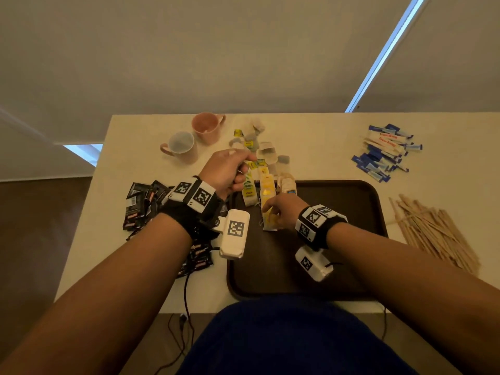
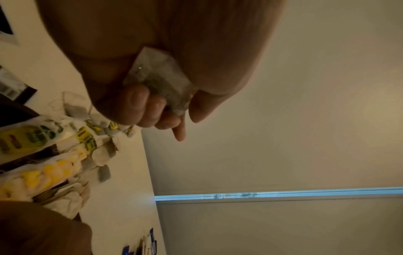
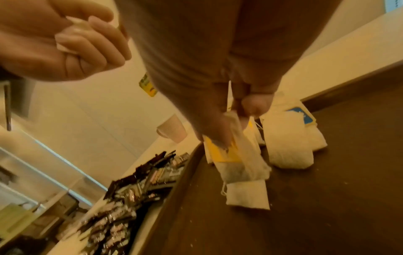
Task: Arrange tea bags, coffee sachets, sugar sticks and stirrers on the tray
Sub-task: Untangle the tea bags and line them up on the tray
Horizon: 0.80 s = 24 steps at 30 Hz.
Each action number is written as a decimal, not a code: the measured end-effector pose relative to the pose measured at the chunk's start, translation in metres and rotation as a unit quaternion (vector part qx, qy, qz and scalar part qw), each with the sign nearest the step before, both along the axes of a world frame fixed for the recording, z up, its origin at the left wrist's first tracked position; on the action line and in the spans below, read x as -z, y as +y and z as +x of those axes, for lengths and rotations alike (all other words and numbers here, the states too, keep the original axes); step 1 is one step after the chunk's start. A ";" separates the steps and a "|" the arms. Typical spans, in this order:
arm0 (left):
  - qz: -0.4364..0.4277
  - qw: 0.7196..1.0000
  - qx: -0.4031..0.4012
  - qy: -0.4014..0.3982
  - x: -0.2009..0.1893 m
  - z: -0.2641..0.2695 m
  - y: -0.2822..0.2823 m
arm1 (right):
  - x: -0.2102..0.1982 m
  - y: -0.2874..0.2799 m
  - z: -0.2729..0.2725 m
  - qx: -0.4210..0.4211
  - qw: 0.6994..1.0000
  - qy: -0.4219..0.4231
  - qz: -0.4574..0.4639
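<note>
1. So far only tea bags have reached the tray [image 1: 338,266]: a few rows lie at its 11 o'clock corner, yellow-tagged ones [image 1: 266,196] beside a white stack with a blue tag [image 3: 287,138].
2. More loose tea bags [image 1: 266,151] lie scattered on the surface [image 1: 324,147] just beyond the tray's 12 o'clock edge, so this group looks only partly done.
3. The left hand [image 1: 228,169] is curled round a single tea bag [image 2: 159,81], held above that corner.
4. The right hand [image 1: 282,212] pinches a yellow-tagged tea bag [image 3: 235,151] over the middle row, apparently setting it down.
5. Coffee sachets [image 1: 143,204] lie heaped at 9 o'clock off the tray, sugar sticks [image 1: 387,151] at 1 o'clock, stirrers [image 1: 433,231] at 3 o'clock; all appear untouched, so most of the job is left.
6. Two mugs [image 1: 194,139] stand at 11 o'clock on the surface; nothing shows inside them.
</note>
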State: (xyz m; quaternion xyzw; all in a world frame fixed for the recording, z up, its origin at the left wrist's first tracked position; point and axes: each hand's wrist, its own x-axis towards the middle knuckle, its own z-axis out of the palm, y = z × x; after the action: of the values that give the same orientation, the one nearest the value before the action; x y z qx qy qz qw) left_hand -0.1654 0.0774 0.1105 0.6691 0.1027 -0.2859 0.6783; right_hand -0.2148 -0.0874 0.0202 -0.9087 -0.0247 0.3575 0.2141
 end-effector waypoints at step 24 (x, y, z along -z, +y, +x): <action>-0.005 0.998 0.057 0.029 0.008 0.003 -0.001 | 0.028 0.001 0.003 0.040 0.993 -0.110 -0.003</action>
State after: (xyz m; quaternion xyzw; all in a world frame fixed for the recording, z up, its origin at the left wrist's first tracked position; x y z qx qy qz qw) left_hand -0.1627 0.0762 0.1023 0.6618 0.0828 -0.3442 0.6608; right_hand -0.2115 -0.0861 -0.0079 -0.9432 -0.0106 0.2469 0.2219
